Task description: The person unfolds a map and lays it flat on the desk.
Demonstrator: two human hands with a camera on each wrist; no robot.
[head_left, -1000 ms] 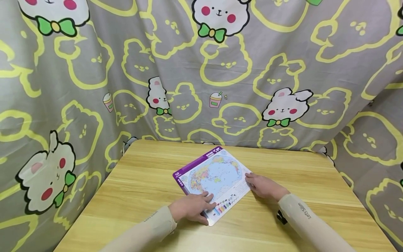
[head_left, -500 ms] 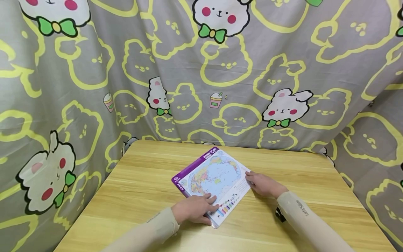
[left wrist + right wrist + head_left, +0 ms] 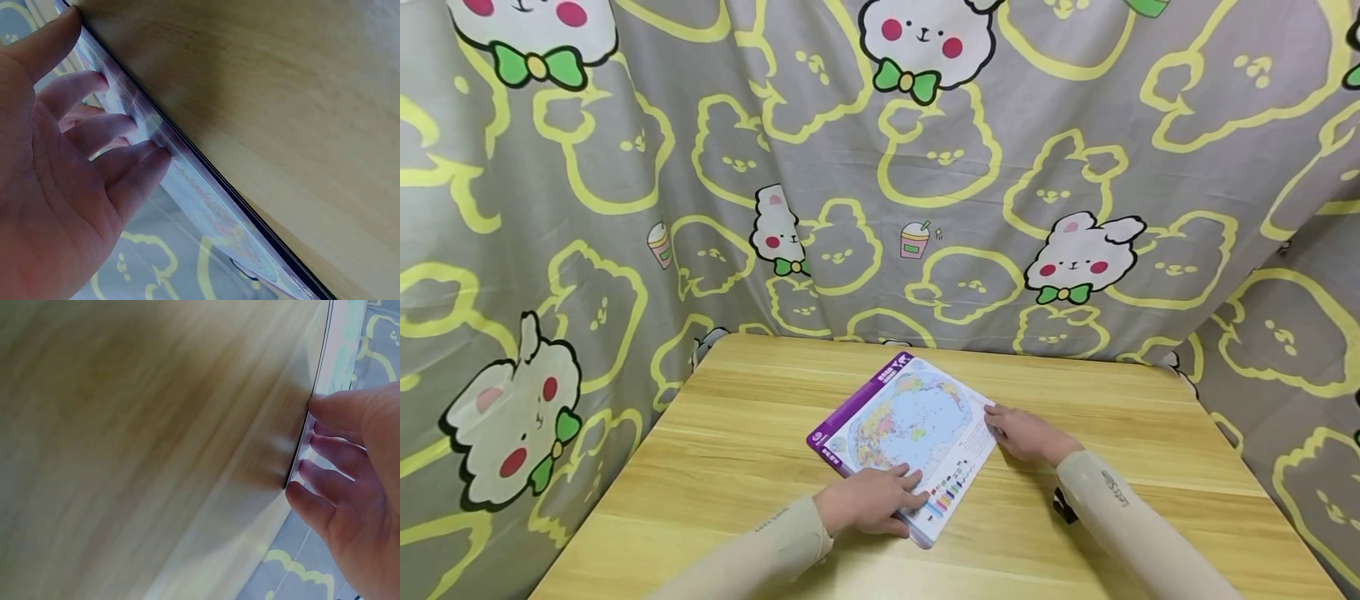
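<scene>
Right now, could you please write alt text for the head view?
A person's left hand and right hand rest on a flat world map board lying on a wooden table, before a rabbit-print curtain.

A makeshift home corner — wooden table backed by draped cartoon-bunny bedsheet.

Light wooden table; behind it, grey curtain printed with yellow-outlined and white bunnies, green bows.
</scene>
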